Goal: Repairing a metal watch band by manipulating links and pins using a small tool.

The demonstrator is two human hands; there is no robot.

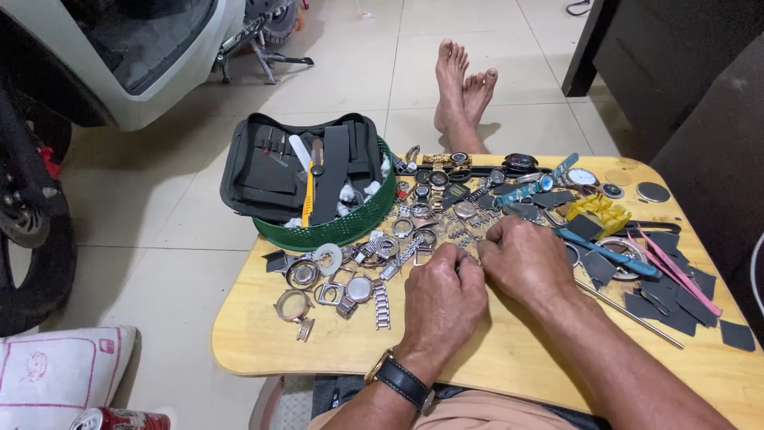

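My left hand (442, 296) and my right hand (525, 259) rest close together at the middle of a small wooden table (263, 342). Their fingertips meet over a small metal watch part that the fingers mostly hide. A black-strapped wristwatch (402, 381) sits on my left wrist. Watch cases (294, 305), metal bracelets (382, 305) and loose rings lie just left of my left hand. More watches (446, 159) and straps are spread beyond both hands.
A green basket (334, 229) holding a black tool case (278, 167) stands at the table's far left. Pink tweezers (676, 271), a blue tool (609, 253), a yellow holder (598, 211) and dark pads lie on the right. My bare feet (461, 91) stretch out beyond the table, and a scooter (119, 56) stands at upper left.
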